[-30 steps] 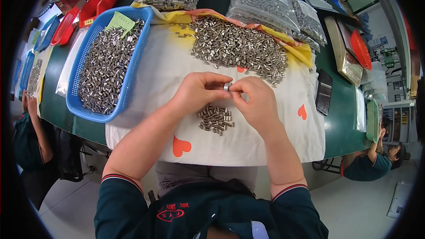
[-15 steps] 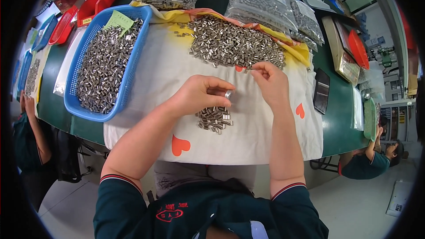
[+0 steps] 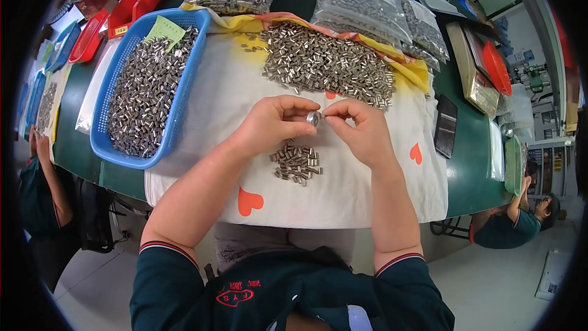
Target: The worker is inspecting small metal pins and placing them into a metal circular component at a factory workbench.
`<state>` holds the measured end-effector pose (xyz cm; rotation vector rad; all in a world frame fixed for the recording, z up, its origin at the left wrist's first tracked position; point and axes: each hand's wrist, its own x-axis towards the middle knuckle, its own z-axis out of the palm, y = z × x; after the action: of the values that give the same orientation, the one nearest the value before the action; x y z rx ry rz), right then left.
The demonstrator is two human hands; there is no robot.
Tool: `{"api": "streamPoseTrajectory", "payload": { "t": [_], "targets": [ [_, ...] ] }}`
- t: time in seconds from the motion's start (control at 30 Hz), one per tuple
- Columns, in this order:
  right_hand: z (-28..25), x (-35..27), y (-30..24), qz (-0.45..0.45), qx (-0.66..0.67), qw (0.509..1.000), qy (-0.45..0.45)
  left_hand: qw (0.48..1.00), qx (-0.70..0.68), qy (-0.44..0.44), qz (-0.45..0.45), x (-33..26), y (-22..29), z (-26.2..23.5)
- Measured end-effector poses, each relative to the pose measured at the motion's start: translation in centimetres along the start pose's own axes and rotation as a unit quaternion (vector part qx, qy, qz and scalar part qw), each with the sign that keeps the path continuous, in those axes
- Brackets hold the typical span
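In my left hand (image 3: 269, 122), thumb and fingers close round a short, round metal ring-like piece (image 3: 313, 118). The fingertips of my right hand (image 3: 362, 127) are pinched together at the ring's open face, on a tiny part that is mostly hidden, seemingly one of the small metal sleeves. Below my hands lies a small heap of metal sleeves (image 3: 297, 164) on the white cloth (image 3: 211, 95). A much larger pile of the same silvery sleeves (image 3: 327, 64) spreads on the cloth beyond my hands.
At the left stands a blue basket (image 3: 98, 125) full of sleeves with a green slip (image 3: 165, 32). Clear bags of metal parts (image 3: 361, 3) line the back. A dark phone (image 3: 446, 125) lies at the right. Other people sit at the left and right sides.
My right hand has moved from the near edge of the large pile leftward and nearer, to the ring. My left hand has risen slightly and turned the ring's face toward it.
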<state>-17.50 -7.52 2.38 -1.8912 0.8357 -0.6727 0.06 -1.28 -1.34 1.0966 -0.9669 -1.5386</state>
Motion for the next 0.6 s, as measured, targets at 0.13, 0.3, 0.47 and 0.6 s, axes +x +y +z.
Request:
{"api": "streamPoseTrajectory", "payload": {
  "t": [0.13,0.3,0.47,0.6],
  "targets": [
    [0.5,-0.2,-0.3,-0.018,-0.022,1.000,-0.001,1.000,-0.006,-0.006,0.016,0.0,0.1,-0.1],
    [1.4,-0.5,0.1,-0.153,-0.223,0.961,0.050,0.999,0.036,0.015,0.013,0.0,-0.3,0.1],
    [2.0,-0.7,-0.3,-0.101,-0.157,0.981,0.060,0.998,0.034,0.046,0.011,-0.3,0.3,0.4],
    [1.5,-0.7,0.1,-0.078,-0.116,0.990,0.037,0.999,0.041,0.033,0.015,-0.2,0.2,0.1]
  ]
}}
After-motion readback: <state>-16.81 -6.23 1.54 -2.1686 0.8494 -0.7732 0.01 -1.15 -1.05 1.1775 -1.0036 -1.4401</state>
